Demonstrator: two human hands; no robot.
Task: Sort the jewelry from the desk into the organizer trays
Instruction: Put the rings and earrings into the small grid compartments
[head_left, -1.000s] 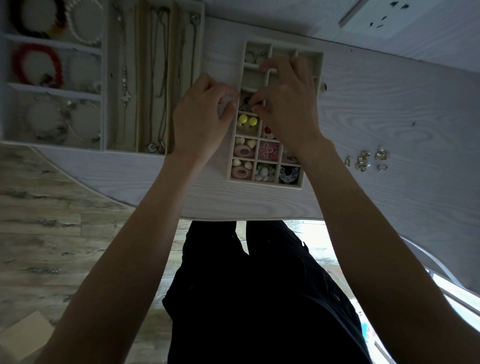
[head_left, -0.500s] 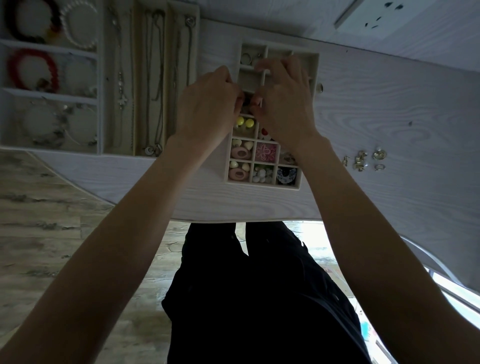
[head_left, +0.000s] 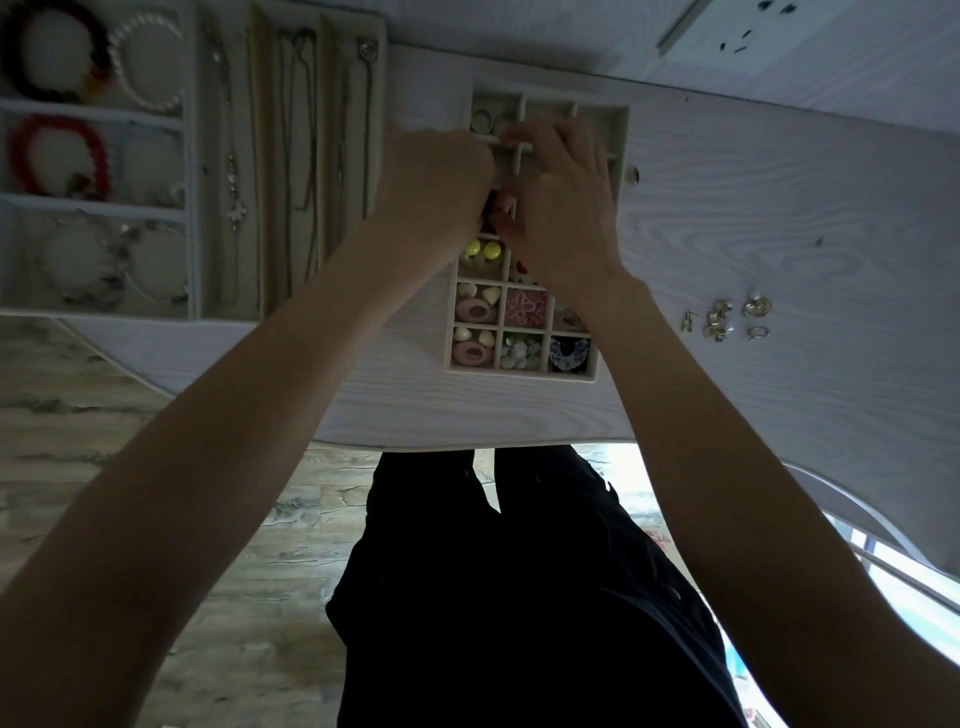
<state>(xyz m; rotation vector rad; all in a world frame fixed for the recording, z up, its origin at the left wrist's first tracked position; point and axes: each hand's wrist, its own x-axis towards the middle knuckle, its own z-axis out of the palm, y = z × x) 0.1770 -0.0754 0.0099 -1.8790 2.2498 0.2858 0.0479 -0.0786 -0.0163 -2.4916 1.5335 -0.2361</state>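
Note:
A small beige grid tray (head_left: 522, 370) lies on the white desk, and its near compartments hold yellow studs (head_left: 482, 249), pink ovals (head_left: 474, 312) and a pink flower piece (head_left: 525, 306). My left hand (head_left: 436, 182) and my right hand (head_left: 563, 208) meet over the tray's middle rows. Their curled fingertips pinch a small dark piece of jewelry (head_left: 500, 201) between them, and it is mostly hidden. Several loose gold earrings (head_left: 724, 319) lie on the desk to the right of the tray.
A large tray at the far left holds bracelets (head_left: 57, 156), with a long-slot tray of necklaces (head_left: 306, 156) beside it. One small stud (head_left: 632, 175) lies on the desk just right of the grid tray. The desk's curved front edge (head_left: 467, 441) runs above my legs.
My left hand has moved right over the grid tray until its fingertips meet my right hand's. Both hands have closed in around the small piece.

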